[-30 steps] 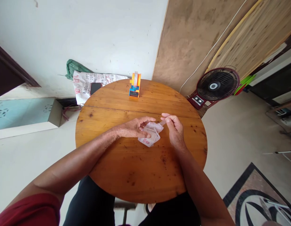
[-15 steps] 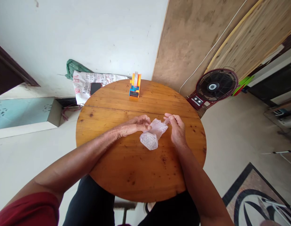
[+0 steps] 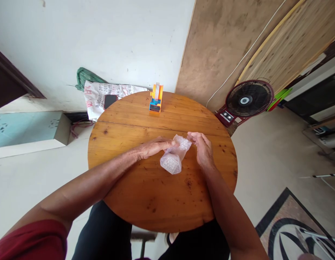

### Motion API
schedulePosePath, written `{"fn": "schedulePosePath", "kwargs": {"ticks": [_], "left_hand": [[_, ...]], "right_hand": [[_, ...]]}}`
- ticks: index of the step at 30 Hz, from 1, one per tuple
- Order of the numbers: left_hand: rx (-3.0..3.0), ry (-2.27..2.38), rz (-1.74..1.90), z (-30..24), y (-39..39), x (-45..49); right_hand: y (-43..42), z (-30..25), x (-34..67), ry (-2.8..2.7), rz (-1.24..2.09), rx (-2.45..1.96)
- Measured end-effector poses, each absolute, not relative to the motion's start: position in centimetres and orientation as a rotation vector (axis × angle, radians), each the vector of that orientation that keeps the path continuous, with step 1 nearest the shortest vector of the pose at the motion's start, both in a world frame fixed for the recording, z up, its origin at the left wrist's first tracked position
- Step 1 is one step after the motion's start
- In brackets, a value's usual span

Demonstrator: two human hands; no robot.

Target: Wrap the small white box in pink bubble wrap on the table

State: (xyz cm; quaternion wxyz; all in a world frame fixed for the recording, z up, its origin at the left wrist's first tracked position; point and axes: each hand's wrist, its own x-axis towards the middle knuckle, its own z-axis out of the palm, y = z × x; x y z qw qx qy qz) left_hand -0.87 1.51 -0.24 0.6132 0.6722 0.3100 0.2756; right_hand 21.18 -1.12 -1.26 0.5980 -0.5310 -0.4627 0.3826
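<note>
A crumpled piece of clear bubble wrap lies over the middle of the round wooden table, its lower end wrapped around a pale bundle. What the bundle contains cannot be made out through the plastic. My left hand is closed on the wrap's left side, thumb on top and the other fingers partly hidden. At the upper right edge of the wrap, my right hand has its fingers bent and drawn together. Whatever lies between those fingertips is too small to name.
An orange and blue tape dispenser stands near the far edge of the wooden table. Beyond the table's right edge is a dark red fan. A printed white sack lies behind the table at the left, against the wall.
My right fingertips have shifted slightly, and the translucent strip seen at them earlier no longer shows. My left thumb has slid a little further onto the bubble wrap.
</note>
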Motion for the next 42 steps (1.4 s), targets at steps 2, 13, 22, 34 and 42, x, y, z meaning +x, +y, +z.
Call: {"fn": "schedulePosePath", "kwargs": {"ticks": [2,13,22,34,42], "left_hand": [[1.415,0.703,0.664,-0.6,1.7,-0.8],[1.051,0.580,0.829,-0.4,2.0,-0.6],[1.035,0.687,0.834,-0.4,2.4,-0.4],[1.302,0.790,0.740,-0.7,2.3,-0.5],[1.615,0.590,0.657,0.6,1.3,-0.9]], "right_hand": [[-1.0,-1.3,21.2,-1.058,0.922,-1.237],[-1.8,-0.7,20.4,-1.259,0.983,-1.232],[-1.3,-1.9,20.0,-1.277,1.010,-1.242],[-3.5,0.6,20.0,-1.492,0.476,-1.362],[-3.4,0.1,19.2,-1.658,0.798,-1.353]]}}
